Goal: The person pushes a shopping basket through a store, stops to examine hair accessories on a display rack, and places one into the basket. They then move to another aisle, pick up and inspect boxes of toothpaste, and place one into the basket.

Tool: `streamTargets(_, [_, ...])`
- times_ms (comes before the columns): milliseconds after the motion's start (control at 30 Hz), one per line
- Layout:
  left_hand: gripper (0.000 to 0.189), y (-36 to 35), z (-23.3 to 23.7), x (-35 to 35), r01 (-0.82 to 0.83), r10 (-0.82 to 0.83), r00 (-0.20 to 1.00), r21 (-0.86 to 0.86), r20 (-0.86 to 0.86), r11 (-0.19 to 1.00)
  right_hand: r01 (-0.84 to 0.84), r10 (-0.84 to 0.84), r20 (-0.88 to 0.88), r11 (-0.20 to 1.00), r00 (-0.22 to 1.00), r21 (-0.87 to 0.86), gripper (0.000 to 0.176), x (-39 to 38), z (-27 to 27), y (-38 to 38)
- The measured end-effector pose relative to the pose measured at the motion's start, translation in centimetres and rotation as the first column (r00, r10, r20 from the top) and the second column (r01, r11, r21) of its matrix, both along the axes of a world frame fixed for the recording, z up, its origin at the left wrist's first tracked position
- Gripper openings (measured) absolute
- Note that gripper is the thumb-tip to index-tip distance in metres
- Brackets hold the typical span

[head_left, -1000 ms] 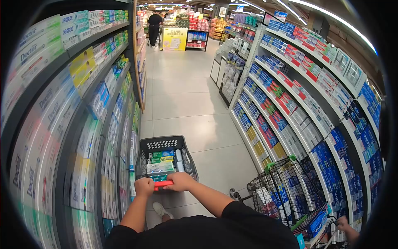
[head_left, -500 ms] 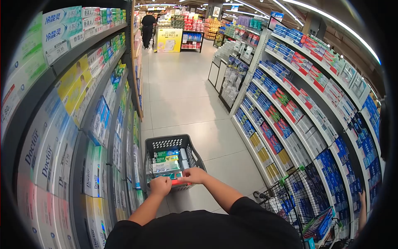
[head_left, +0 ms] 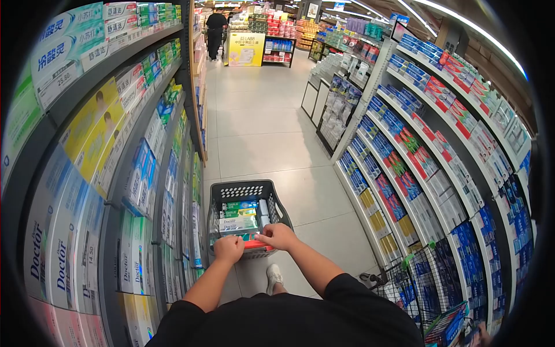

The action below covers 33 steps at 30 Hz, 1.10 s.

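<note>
A dark grey shopping basket [head_left: 241,189] stands low in front of me, with several toothpaste boxes [head_left: 239,215] and a pale blue-grey item [head_left: 264,213] inside. At its near side, my left hand [head_left: 229,247] is curled closed; what it grips is hidden. My right hand [head_left: 277,236] is closed too, fingers bent at the near rim beside a red and teal box [head_left: 254,244]. Whether it holds the rim or the box is unclear.
Toothpaste shelves line the left [head_left: 124,191] and right [head_left: 404,150]. A wire cart [head_left: 404,289] is at the lower right, near another person's hand [head_left: 481,335]. Ahead, a person in black [head_left: 215,34] stands near a yellow display [head_left: 245,50].
The shelves and aisle have shifted in view. The basket and my hands sit slightly more to the right. A white shoe now shows below the basket. The other person's hand is lower at right.
</note>
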State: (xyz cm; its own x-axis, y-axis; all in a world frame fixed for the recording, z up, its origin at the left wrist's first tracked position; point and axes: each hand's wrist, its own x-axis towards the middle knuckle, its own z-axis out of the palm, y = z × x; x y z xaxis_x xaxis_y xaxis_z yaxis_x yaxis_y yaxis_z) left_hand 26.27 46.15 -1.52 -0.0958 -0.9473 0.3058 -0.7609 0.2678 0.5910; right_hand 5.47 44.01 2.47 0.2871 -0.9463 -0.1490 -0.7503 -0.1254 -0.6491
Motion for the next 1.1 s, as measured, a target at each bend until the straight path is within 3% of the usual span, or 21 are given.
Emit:
streamTargets(100, [0.031,-1.2,0.1,0.2,-0.004,0.003,1.000,0.027,0.004,1.000,-0.020,0.016,0.072,0.999,0.997,0.044,0.052,-0.2,0.3,-0.9])
streamTargets(200, [0.030,-2.3,0.1,0.0,-0.023,0.021,0.999,0.053,0.031,0.998,-0.126,0.127,0.007,0.989,0.992,-0.074,0.051,-0.5,-0.1,-2.3])
streamTargets(333, [0.029,-3.8,1.1,-0.1,-0.026,0.028,0.999,0.099,-0.021,0.995,-0.242,0.242,-0.013,0.969,0.970,-0.045,0.055,-0.8,0.3,-4.1])
streamTargets(433, [0.028,-5.0,0.6,-0.2,-0.066,0.065,0.997,0.023,0.044,0.998,-0.276,0.275,-0.017,0.960,0.961,-0.039,0.057,-0.7,0.4,-5.3])
streamTargets(633, [0.027,-6.8,0.4,-0.2,-0.117,0.115,0.992,0.048,0.044,0.992,-0.342,0.342,-0.026,0.933,0.939,-0.114,0.055,-0.7,-0.3,-7.5])
streamTargets(733, [0.029,-7.5,0.3,-0.4,-0.134,0.134,0.991,0.019,0.003,0.991,-0.394,0.385,-0.092,0.912,0.918,-0.115,0.051,-0.7,-0.5,-8.5])
streamTargets(967, [0.021,-8.4,0.1,-0.7,-0.195,0.195,0.980,0.016,-0.032,0.981,-0.428,0.428,-0.033,0.893,0.903,-0.139,0.050,-0.7,0.8,-10.3])
streamTargets(1033, [0.023,-7.9,0.5,-1.3,-0.235,0.224,0.966,-0.075,-0.130,0.969,-0.430,0.429,-0.042,0.889,0.902,-0.159,0.050,-0.7,0.6,-10.8])
streamTargets(1100, [0.042,-6.8,-0.4,-1.1,-0.284,0.278,0.953,-0.038,-0.120,0.958,-0.389,0.390,-0.030,0.905,0.920,-0.171,0.049,-0.6,0.3,-11.4])
